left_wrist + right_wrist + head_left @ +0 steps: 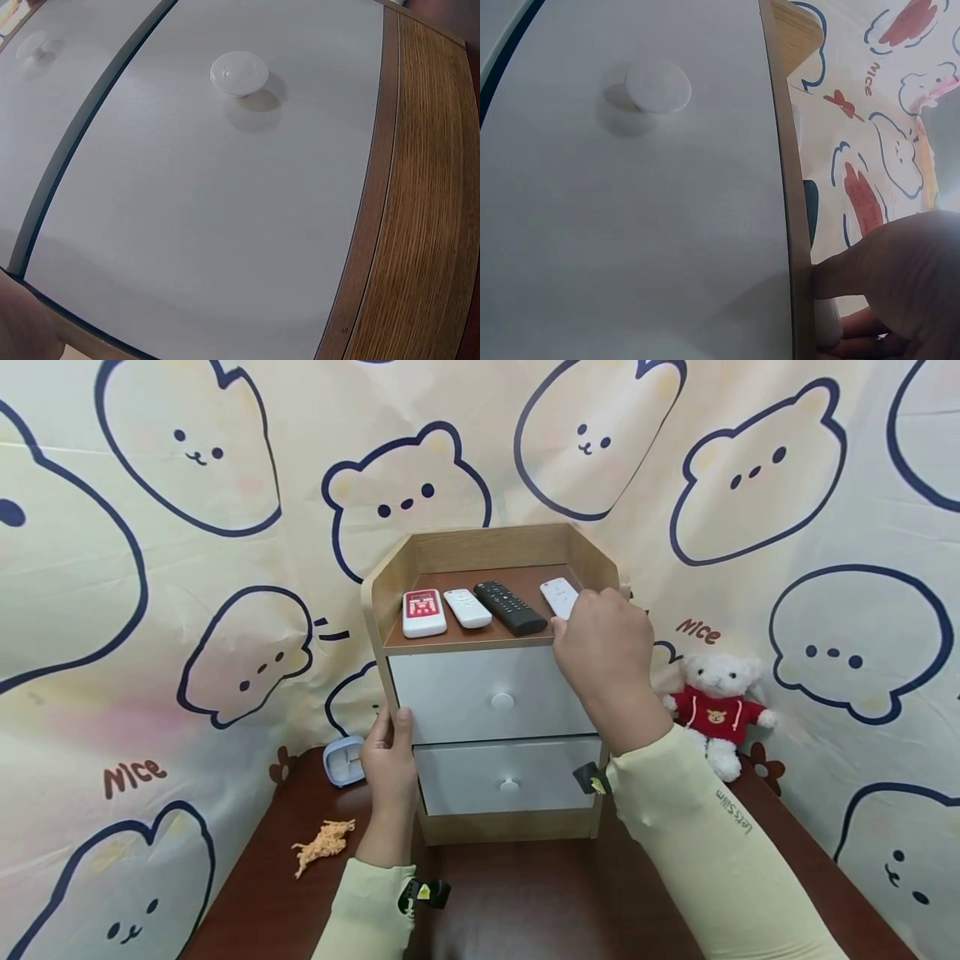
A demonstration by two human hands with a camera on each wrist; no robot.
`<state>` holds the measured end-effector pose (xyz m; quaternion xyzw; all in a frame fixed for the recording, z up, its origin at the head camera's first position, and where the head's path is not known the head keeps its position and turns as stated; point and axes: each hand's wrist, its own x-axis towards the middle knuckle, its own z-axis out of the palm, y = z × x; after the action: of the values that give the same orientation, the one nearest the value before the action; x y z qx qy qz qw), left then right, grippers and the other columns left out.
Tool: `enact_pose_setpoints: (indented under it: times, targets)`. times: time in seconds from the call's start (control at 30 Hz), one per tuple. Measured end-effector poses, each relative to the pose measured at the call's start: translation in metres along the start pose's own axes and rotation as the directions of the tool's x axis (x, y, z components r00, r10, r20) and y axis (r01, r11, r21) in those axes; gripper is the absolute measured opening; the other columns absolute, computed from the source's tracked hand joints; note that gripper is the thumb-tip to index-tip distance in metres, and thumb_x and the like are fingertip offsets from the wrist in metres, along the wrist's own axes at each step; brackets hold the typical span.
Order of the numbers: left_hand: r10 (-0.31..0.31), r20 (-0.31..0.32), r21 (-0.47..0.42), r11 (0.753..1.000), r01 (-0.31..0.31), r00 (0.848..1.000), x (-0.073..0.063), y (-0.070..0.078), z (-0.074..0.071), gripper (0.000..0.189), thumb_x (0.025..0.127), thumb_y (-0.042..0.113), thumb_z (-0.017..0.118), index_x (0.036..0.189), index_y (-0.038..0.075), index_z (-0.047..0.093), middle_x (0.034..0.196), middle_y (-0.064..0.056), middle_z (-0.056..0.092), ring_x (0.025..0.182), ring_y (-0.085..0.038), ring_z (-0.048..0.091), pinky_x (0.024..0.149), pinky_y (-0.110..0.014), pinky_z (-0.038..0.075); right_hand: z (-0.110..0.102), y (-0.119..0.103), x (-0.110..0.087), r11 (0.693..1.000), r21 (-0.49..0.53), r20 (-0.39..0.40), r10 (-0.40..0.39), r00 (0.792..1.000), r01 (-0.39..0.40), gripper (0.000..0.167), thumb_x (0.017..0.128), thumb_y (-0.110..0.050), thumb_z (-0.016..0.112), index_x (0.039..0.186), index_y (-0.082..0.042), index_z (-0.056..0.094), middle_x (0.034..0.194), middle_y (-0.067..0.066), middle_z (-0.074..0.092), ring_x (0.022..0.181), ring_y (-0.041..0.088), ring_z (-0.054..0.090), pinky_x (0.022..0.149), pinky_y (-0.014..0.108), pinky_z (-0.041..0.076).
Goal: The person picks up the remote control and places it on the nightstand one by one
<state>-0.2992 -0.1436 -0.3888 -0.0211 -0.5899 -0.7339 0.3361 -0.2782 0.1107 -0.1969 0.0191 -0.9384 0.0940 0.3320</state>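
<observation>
A small wooden cabinet [510, 825] with two pale drawers, each with a round white knob, stands on a dark reddish-brown table. On its brown top shelf lie a white device with a red face [423, 612], a white remote control [467, 608], a long black remote control [510, 607] and another white remote control [559, 597] at the right. My right hand [609, 652] holds that rightmost remote's near end, partly covering it; its thumb is at the shelf's front edge. Low on the cabinet's left side, my left hand [392, 764] rests with upright fingers and thumb against the edge.
Left of the cabinet are a light blue square clock-like object [343, 762] and a tangled peach-coloured piece [324, 843]. At the right sits a white teddy bear [718, 714] in a red hoodie. A cartoon-printed cloth [247, 760] hangs behind and on both sides.
</observation>
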Motion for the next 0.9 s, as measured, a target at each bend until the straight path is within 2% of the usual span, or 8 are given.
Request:
enact_pose_setpoints:
  times: [0.27,0.43,0.63,0.77,0.83,0.9]
  targets:
    - [-0.025,-0.005,0.004,1.0,0.025,1.0,0.001,-0.002,0.002,0.048,0.11,0.029,0.068,0.155,0.013,0.062,0.159,-0.007,0.062,0.152,-0.02,0.051,0.126,-0.048,0.04,-0.003,-0.001,0.002,0.998,-0.064,0.063,0.0,0.998,0.004,0.054,0.106,-0.041,0.069,0.119,0.012,0.075,0.109,0.03,0.073,0.086,0.041,0.072,0.07,0.048,0.064]
    - [-0.016,-0.003,-0.003,1.0,0.016,1.0,0.001,-0.003,0.003,0.047,0.11,0.028,0.069,0.154,0.012,0.063,0.158,-0.007,0.063,0.151,-0.02,0.052,0.125,-0.046,0.041,-0.005,0.001,0.002,0.995,-0.09,0.096,-0.028,0.995,0.037,0.055,0.106,-0.042,0.07,0.116,0.012,0.077,0.106,0.029,0.073,0.085,0.038,0.072,0.069,0.045,0.064]
    - [-0.002,0.009,-0.019,1.0,0.002,1.0,0.001,-0.005,0.004,0.047,0.11,0.029,0.069,0.154,0.012,0.063,0.16,-0.007,0.061,0.153,-0.02,0.05,0.125,-0.044,0.041,-0.007,0.005,-0.004,0.999,-0.029,0.11,-0.035,0.993,0.038,0.057,0.109,-0.038,0.066,0.127,0.015,0.071,0.113,0.032,0.073,0.096,0.041,0.072,0.08,0.05,0.065]
    - [-0.006,0.006,-0.019,1.0,0.006,1.0,0.001,-0.005,0.005,0.047,0.11,0.028,0.069,0.153,0.012,0.064,0.159,-0.007,0.062,0.152,-0.02,0.051,0.122,-0.036,0.043,-0.003,0.012,-0.014,0.997,0.057,0.056,-0.054,0.997,0.05,0.063,0.11,-0.036,0.065,0.142,0.017,0.059,0.125,0.034,0.07,0.108,0.045,0.073,0.093,0.053,0.064]
    - [-0.007,0.005,-0.019,1.0,0.007,1.0,0.0,-0.004,0.004,0.047,0.11,0.027,0.069,0.154,0.011,0.063,0.158,-0.008,0.062,0.152,-0.02,0.051,0.119,-0.03,0.045,0.002,0.017,-0.02,0.991,0.103,-0.023,-0.085,0.996,0.087,0.064,0.109,-0.034,0.067,0.147,0.016,0.055,0.129,0.034,0.069,0.112,0.046,0.073,0.097,0.054,0.063]
    - [-0.009,0.005,-0.021,1.0,0.009,1.0,0.0,-0.004,0.004,0.047,0.11,0.026,0.069,0.154,0.011,0.063,0.158,-0.009,0.062,0.151,-0.02,0.052,0.115,-0.024,0.046,0.011,0.026,-0.029,0.977,0.161,-0.142,-0.118,0.983,0.141,0.062,0.107,-0.031,0.072,0.147,0.013,0.056,0.131,0.032,0.07,0.115,0.045,0.073,0.099,0.054,0.062]
